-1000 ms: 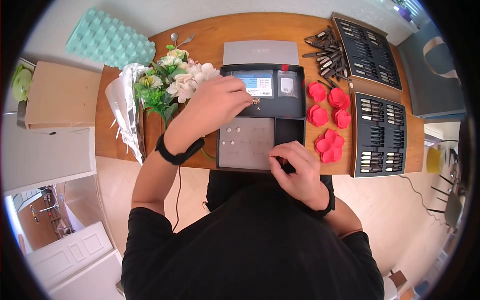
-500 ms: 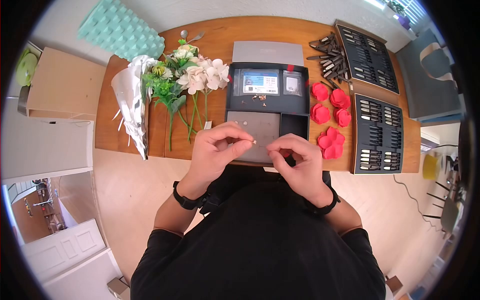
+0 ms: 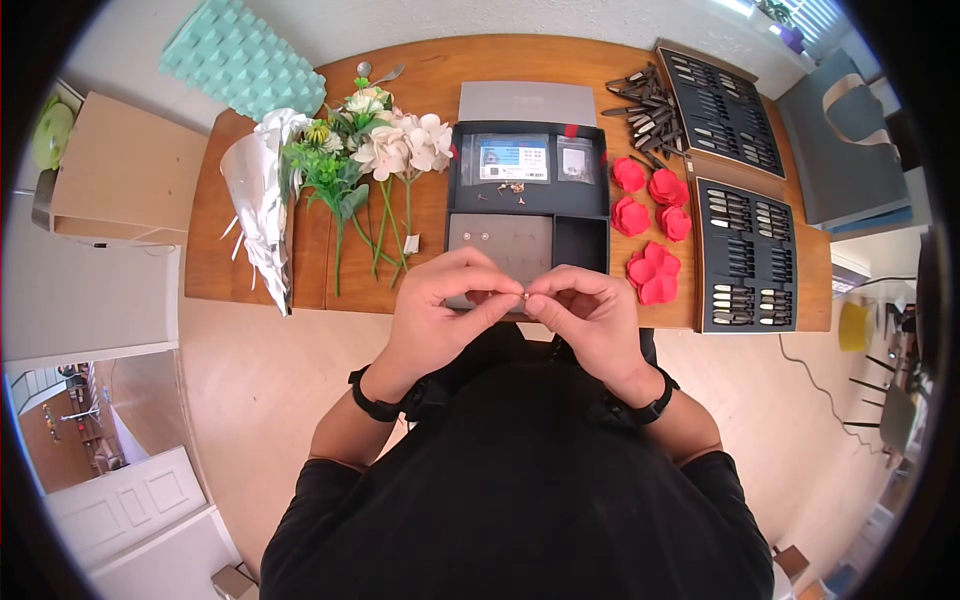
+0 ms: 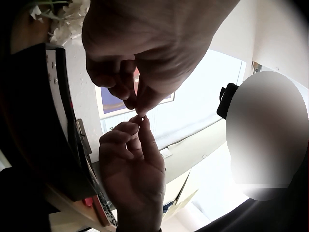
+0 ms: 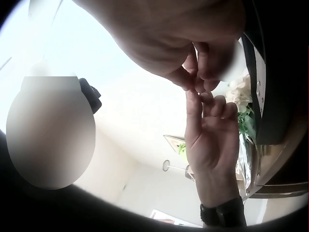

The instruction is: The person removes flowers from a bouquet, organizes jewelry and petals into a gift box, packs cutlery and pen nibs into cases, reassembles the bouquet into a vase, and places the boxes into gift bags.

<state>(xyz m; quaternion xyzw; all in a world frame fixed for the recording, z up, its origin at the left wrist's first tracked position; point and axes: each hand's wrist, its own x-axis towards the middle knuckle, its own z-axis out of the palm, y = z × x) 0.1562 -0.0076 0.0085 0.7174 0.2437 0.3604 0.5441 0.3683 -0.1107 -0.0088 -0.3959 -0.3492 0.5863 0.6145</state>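
Observation:
In the head view my left hand [image 3: 440, 305] and right hand [image 3: 592, 318] meet fingertip to fingertip over the front edge of a dark jewellery box [image 3: 606, 250]. Thumbs and forefingers of both pinch a tiny gold-coloured earring [image 3: 525, 296], mostly covered by the fingertips. It glints between the fingers in the left wrist view. Behind the hands, stud earrings [image 3: 485, 237] sit on the box's grey pad [image 3: 515, 228]; the hands hide the pad's front part. Several small gold-coloured pieces [image 3: 512, 188] lie loose in the box's rear section, by a labelled plastic bag [image 3: 514, 158].
Left of the box lie artificial flowers [image 3: 390, 150] and a foil wrap [image 3: 262, 200]. Red fabric-like blooms [image 3: 655, 272] are on its right, beside two trays of dark slim pieces [image 3: 748, 265] and a loose pile [image 3: 655, 118]. A grey lid [image 3: 527, 100] lies behind.
My left hand has come back from the box's rear section with the small earring and moved right to meet my right hand. The fingertips, apart half a second ago, now meet around it.

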